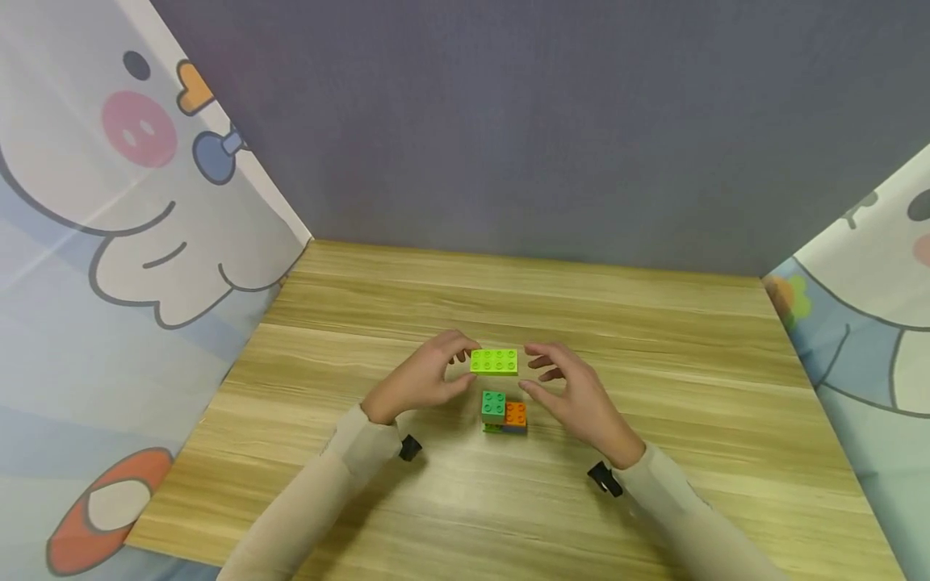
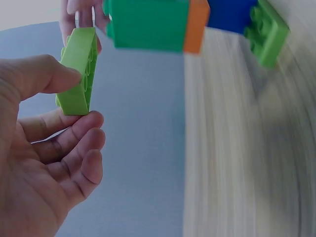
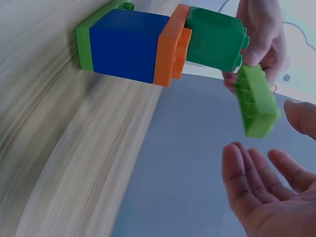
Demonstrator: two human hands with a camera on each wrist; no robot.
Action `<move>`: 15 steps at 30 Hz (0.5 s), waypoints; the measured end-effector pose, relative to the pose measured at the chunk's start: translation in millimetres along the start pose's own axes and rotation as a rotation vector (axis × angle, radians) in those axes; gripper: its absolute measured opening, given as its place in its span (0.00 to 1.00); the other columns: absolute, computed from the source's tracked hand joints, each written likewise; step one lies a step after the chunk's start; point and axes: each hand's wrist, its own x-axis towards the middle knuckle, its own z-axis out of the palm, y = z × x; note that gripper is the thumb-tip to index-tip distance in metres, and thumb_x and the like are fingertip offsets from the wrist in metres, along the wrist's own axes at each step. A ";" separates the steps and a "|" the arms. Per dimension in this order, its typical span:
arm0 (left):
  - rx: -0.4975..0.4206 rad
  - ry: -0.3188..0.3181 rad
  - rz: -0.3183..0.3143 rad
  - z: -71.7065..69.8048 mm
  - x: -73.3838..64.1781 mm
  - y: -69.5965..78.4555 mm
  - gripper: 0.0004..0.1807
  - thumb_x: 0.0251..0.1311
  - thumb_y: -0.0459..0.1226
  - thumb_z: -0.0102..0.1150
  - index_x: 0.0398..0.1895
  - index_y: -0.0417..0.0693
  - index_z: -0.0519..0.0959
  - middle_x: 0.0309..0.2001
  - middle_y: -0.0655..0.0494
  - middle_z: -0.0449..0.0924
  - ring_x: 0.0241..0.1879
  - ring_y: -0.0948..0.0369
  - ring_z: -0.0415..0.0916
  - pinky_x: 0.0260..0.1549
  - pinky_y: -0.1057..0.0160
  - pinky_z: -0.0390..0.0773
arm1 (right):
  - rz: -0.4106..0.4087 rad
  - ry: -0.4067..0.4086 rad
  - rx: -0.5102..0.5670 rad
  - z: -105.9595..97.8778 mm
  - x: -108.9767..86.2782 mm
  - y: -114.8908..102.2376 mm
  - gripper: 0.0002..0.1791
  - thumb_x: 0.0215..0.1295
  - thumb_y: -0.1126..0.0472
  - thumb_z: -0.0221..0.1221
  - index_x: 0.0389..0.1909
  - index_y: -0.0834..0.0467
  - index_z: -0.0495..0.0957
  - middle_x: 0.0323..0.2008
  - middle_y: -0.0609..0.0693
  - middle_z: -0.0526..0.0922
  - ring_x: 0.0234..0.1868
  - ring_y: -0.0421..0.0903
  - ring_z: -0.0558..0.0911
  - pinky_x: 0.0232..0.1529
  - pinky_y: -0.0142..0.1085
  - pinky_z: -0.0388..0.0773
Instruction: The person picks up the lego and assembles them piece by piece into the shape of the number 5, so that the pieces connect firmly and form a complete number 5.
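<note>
My left hand point(image 1: 429, 377) pinches a lime green toy building brick point(image 1: 494, 363) by its left end, thumb on one side and fingers on the other. The brick hangs in the air, studs up, just beyond a small brick stack. My right hand point(image 1: 574, 395) is near the brick's right end, fingers spread and apart from it. From the bottom, the stack has a light green piece point(image 3: 85, 47), a blue brick point(image 3: 128, 44), a flat orange brick point(image 3: 168, 47) and a green brick point(image 3: 215, 37) on top, set off to the left of the orange one.
The stack stands on a wood-grain table point(image 1: 639, 323). A grey panel point(image 1: 523, 137) rises behind the table, and cartoon-printed sheets point(image 1: 167, 266) hang at the left and right. Black wrist mounts point(image 1: 410, 448) sit by both cuffs.
</note>
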 end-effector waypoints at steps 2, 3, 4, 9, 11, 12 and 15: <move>-0.007 0.005 0.019 0.0 -1.2 6.1 0.19 0.55 0.36 0.63 0.50 0.42 0.75 0.40 0.57 0.73 0.37 0.59 0.72 0.36 0.66 0.73 | -0.031 0.009 0.006 -0.3 -0.9 -0.4 0.24 0.60 0.60 0.65 0.57 0.56 0.73 0.50 0.52 0.77 0.46 0.49 0.78 0.41 0.41 0.79; -0.009 0.008 0.027 0.0 -1.8 8.6 0.19 0.55 0.36 0.63 0.50 0.43 0.75 0.40 0.58 0.73 0.37 0.59 0.71 0.36 0.66 0.73 | -0.047 0.014 0.005 -0.7 -1.5 -0.8 0.23 0.59 0.61 0.65 0.56 0.57 0.74 0.49 0.53 0.77 0.46 0.50 0.79 0.40 0.40 0.79; -0.016 0.012 0.032 0.2 -2.5 10.8 0.19 0.54 0.36 0.64 0.49 0.43 0.75 0.40 0.58 0.73 0.37 0.59 0.71 0.36 0.66 0.73 | -0.060 0.020 0.008 -1.2 -2.1 -1.2 0.22 0.59 0.62 0.65 0.55 0.57 0.76 0.48 0.53 0.78 0.45 0.49 0.79 0.39 0.39 0.79; -0.054 -0.005 0.031 2.8 -7.6 19.2 0.19 0.54 0.35 0.65 0.50 0.45 0.75 0.41 0.60 0.73 0.37 0.63 0.69 0.36 0.65 0.74 | -0.100 0.011 0.029 -3.6 -5.8 -2.5 0.21 0.54 0.65 0.68 0.51 0.53 0.78 0.49 0.46 0.79 0.47 0.44 0.78 0.38 0.39 0.79; -0.064 -0.016 0.028 4.8 -10.1 21.8 0.19 0.54 0.35 0.65 0.49 0.46 0.76 0.41 0.61 0.73 0.38 0.63 0.70 0.36 0.65 0.74 | -0.098 -0.014 0.037 -3.3 -7.8 -1.8 0.23 0.52 0.66 0.69 0.50 0.52 0.78 0.48 0.43 0.79 0.46 0.43 0.77 0.38 0.40 0.79; -0.062 -0.024 0.026 6.1 -11.5 22.7 0.18 0.54 0.36 0.65 0.50 0.46 0.76 0.42 0.61 0.73 0.38 0.62 0.70 0.37 0.65 0.74 | -0.095 -0.027 0.037 -3.0 -8.9 -1.3 0.24 0.51 0.67 0.70 0.51 0.52 0.78 0.48 0.42 0.79 0.45 0.43 0.78 0.38 0.40 0.79; -0.054 -0.044 0.037 10.7 -14.6 24.0 0.17 0.55 0.38 0.65 0.48 0.49 0.77 0.43 0.63 0.74 0.42 0.63 0.69 0.41 0.66 0.72 | -0.087 -0.066 0.029 -2.2 -13.4 1.0 0.26 0.50 0.69 0.70 0.52 0.52 0.78 0.46 0.39 0.80 0.42 0.45 0.79 0.37 0.40 0.79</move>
